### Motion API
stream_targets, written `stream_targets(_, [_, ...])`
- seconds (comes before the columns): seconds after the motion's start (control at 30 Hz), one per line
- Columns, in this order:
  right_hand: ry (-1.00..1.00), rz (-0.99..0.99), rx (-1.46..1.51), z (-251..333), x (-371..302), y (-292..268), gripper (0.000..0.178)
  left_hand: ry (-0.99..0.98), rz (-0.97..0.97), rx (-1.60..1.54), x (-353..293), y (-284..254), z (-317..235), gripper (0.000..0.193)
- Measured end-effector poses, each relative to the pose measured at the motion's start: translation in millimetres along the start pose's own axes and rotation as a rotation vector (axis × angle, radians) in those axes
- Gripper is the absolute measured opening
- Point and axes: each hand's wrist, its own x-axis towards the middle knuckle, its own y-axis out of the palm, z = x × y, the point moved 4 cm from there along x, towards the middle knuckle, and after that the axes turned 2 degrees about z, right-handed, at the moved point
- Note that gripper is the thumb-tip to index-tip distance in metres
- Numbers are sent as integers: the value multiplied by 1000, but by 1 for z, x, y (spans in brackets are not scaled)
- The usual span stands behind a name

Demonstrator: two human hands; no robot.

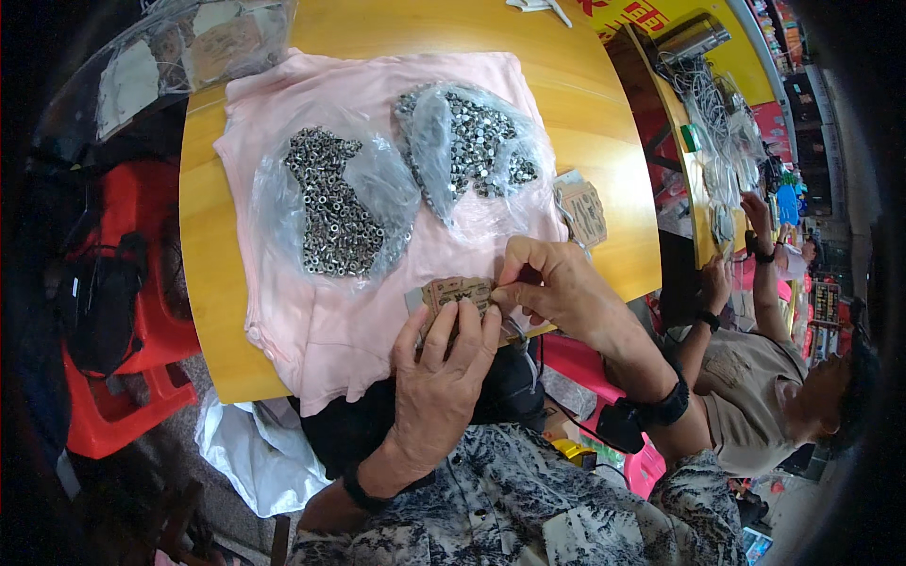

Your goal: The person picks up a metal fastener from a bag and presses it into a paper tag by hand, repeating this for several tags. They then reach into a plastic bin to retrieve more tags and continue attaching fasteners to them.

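A brown printed cardboard tag (453,291), apparently lying over others with a pale edge showing, is at the near edge of a pink cloth. My left hand (439,387) holds it, its fingers pressed across the tag's near side and the thumb hidden. At the tag's right edge, the thumb and forefinger of my right hand (557,288) are pinched together on something too small to make out. Beyond the hands lie two clear plastic bags, one with small metal rings (335,212), the other with small shiny metal caps (477,141).
The pink cloth (311,330) covers much of a yellow wooden table (613,123). More brown tags (582,212) lie right of it. A red plastic chair (142,321) stands left, a white sack (260,457) on the floor. At right, another person (755,387) works by a table with wire bundles.
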Motion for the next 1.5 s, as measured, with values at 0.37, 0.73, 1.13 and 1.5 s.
stream_targets(0.37, [12, 38, 30, -4, 5, 0, 10, -11, 57, -22, 3, -6, 1, 44])
stream_targets(0.73, [-340, -493, -456, 22, 27, 1, 8, -26, 63, -30, 7, -11, -2, 41])
stream_targets(1.13, [-238, -643, -553, 16, 30, -14, 9, -36, 44, -25, 7, -10, -1, 39])
stream_targets(1.5, [-244, -480, -334, 45, 46, 8, 22, -16, 20, -46, 4, -6, 0, 39])
